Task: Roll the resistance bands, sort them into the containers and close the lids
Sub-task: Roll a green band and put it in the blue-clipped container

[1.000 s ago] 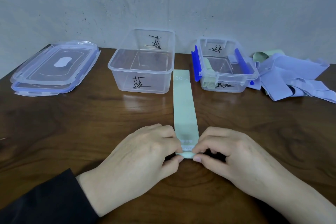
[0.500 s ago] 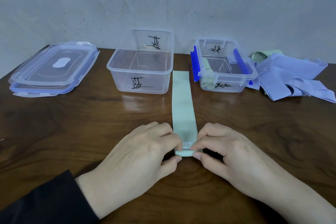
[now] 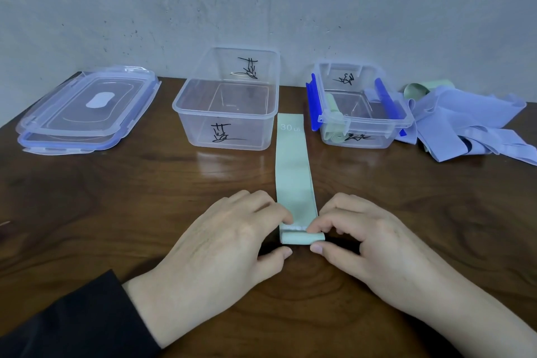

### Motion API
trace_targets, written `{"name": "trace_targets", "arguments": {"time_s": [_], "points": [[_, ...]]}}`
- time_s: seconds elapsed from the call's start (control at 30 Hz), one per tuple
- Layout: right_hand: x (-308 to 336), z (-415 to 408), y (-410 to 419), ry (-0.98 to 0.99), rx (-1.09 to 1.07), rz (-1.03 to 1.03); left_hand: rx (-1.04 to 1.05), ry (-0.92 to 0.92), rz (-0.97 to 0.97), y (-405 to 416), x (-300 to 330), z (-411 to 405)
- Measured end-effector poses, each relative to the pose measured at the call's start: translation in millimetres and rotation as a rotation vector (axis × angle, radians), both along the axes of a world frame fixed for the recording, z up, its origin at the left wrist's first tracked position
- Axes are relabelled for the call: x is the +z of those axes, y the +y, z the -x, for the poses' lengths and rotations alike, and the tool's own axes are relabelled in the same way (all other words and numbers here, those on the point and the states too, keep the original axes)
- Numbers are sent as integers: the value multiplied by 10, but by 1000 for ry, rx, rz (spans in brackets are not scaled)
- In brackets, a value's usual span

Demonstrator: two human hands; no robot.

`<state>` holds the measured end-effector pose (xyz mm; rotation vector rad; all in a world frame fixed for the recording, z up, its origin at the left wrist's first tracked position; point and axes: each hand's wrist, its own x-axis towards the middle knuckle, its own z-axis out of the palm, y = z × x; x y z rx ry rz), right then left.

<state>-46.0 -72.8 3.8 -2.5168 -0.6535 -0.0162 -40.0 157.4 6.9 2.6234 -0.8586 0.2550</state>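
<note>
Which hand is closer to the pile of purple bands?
The right hand. The pile of purple bands lies at the table's far right, beyond and right of it. The left hand sits farther left.

A pale green resistance band (image 3: 294, 171) marked "30 LB" lies flat on a dark wooden table (image 3: 116, 212), its near end rolled into a small coil pinched between the left hand (image 3: 223, 247) and right hand (image 3: 363, 241). Behind it stand an empty clear container (image 3: 229, 102) and a smaller blue-clipped container (image 3: 360, 107) holding rolled green bands. Two stacked lids (image 3: 84, 110) lie far left, and a heap of lilac bands (image 3: 465, 125) far right
</note>
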Motion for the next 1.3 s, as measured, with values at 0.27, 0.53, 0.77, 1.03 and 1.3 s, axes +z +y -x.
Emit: {"name": "trace_targets", "arguments": {"time_s": [0.27,0.53,0.77,1.03,1.3], "points": [[22,16,18,-5,52,16,-29,19,11,43,-15,-19],[39,22,26,18,10,-12,-10,36,34,42,-31,-32],[3,10,46,9,-27,-16,-15,37,13,30,-36,-38],[25,26,49,3,-52,-3,1,51,23,29,-41,-65],[19,18,65,19,-56,25,14,45,0,28,-46,-57]]}}
